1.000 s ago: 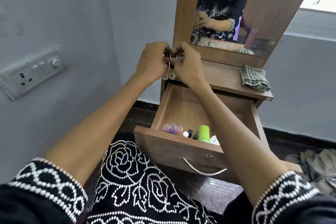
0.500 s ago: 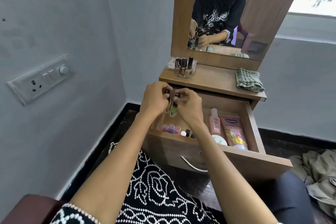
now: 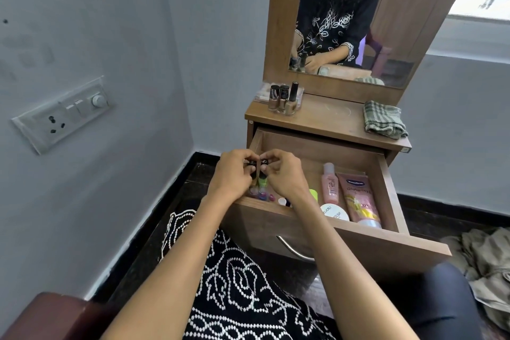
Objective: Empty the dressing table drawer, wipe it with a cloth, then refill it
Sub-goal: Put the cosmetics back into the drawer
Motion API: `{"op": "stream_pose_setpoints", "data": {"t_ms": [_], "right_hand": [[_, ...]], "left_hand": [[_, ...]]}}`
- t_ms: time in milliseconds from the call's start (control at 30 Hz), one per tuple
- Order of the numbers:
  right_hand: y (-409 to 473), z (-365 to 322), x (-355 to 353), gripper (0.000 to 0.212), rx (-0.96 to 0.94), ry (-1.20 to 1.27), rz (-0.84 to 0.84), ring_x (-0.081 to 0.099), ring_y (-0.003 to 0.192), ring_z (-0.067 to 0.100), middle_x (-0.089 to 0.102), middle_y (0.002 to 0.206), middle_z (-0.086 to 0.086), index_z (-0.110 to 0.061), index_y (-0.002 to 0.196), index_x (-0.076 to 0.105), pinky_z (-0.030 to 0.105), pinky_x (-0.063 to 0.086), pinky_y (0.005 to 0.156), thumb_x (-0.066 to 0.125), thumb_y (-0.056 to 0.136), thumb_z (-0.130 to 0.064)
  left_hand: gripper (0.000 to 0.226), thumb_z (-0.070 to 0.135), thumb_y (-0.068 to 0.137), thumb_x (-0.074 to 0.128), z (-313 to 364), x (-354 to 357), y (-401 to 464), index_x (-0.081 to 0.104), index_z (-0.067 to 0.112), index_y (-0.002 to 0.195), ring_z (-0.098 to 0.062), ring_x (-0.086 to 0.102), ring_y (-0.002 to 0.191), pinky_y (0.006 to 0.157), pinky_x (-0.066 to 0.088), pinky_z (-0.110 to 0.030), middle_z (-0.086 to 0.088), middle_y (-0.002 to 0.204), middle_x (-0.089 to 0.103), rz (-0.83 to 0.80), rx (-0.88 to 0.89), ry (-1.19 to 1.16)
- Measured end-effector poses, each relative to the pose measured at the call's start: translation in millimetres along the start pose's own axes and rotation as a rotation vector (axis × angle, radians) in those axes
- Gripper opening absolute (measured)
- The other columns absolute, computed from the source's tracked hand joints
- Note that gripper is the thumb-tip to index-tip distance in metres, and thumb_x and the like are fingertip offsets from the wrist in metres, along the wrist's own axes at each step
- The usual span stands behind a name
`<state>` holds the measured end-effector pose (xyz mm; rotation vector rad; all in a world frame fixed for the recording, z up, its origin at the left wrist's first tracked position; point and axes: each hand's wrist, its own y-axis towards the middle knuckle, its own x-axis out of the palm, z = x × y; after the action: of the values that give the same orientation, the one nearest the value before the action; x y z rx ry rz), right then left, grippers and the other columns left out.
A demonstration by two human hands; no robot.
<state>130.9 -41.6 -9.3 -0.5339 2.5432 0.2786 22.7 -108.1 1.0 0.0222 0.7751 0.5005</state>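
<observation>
Grey wall at the left carries a switch plate [image 3: 62, 113]. Right of it, over the near-left corner of the open drawer [image 3: 317, 232], the left hand [image 3: 234, 174] and right hand [image 3: 284, 174] meet. Each pinches the black cap of a small nail polish bottle [image 3: 262, 181] with curled fingers; the green glass of one shows between the hands, while the other bottle is largely hidden.

Handling: the bottles look light, rigid and breakable, with smooth glass. Grip at the cap or around the body, keep upright, and set down without knocking glass on glass.

Below the hands, small coloured pots [image 3: 262, 196] sit against the drawer's near wall. Further right lie a pink bottle [image 3: 329, 183], a white jar [image 3: 335, 214] and a pink tube [image 3: 358, 201]. These are light plastic; the tube is soft and should be lifted by its middle.

On the tabletop [image 3: 331, 119] beyond, three nail polish bottles [image 3: 284, 98] stand at the far left; a folded checked cloth [image 3: 383, 119] lies at the right.

Change from one second earlier: the hands were then raised at tabletop height; they are now low over the drawer, holding bottles.
</observation>
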Motion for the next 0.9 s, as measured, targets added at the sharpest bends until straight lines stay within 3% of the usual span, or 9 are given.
{"op": "stream_pose_setpoints", "data": {"t_ms": [167, 333, 767, 900], "right_hand": [[-1.6, 0.8, 0.7, 0.023, 0.008, -0.026, -0.042, 0.066, 0.083, 0.016, 0.065, 0.090, 0.002, -0.013, 0.104, 0.066, 0.014, 0.047, 0.063, 0.063, 0.085, 0.000], [-2.4, 2.1, 1.4, 0.019, 0.026, -0.050, -0.070, 0.066, 0.083, 0.017, 0.065, 0.086, 0.001, -0.013, 0.101, 0.066, 0.023, 0.050, 0.071, 0.069, 0.083, -0.007], [-2.6, 3.1, 1.0, 0.019, 0.050, -0.052, -0.133, 0.063, 0.075, 0.011, 0.064, 0.083, -0.001, -0.012, 0.100, 0.066, 0.018, 0.051, 0.066, 0.069, 0.082, -0.005], [-3.3, 2.6, 0.6, 0.015, 0.030, -0.059, -0.120, 0.061, 0.071, 0.010, 0.064, 0.082, 0.000, -0.013, 0.095, 0.067, 0.009, 0.047, 0.053, 0.069, 0.080, -0.009]], "left_hand": [[0.031, 0.001, 0.084, 0.060, -2.9, 1.4, -1.8, 0.068, 0.020, 0.107, -0.016, 0.064, 0.100, 0.087, 0.052, -0.031, -0.003, 0.107, 0.068, -0.021, -0.018, 0.047], [0.030, 0.003, 0.083, 0.061, -1.8, 0.2, -3.3, 0.069, 0.022, 0.106, -0.016, 0.064, 0.097, 0.084, 0.054, -0.034, -0.003, 0.106, 0.068, -0.068, -0.030, 0.096], [0.033, 0.004, 0.076, 0.069, 3.4, -2.0, -6.7, 0.072, 0.022, 0.104, -0.021, 0.065, 0.091, 0.081, 0.055, -0.040, -0.005, 0.099, 0.071, -0.115, -0.011, 0.204], [0.029, 0.005, 0.082, 0.063, 4.0, -1.8, -6.9, 0.070, 0.020, 0.107, -0.023, 0.065, 0.094, 0.082, 0.054, -0.040, -0.006, 0.104, 0.069, -0.123, 0.010, 0.247]]}}
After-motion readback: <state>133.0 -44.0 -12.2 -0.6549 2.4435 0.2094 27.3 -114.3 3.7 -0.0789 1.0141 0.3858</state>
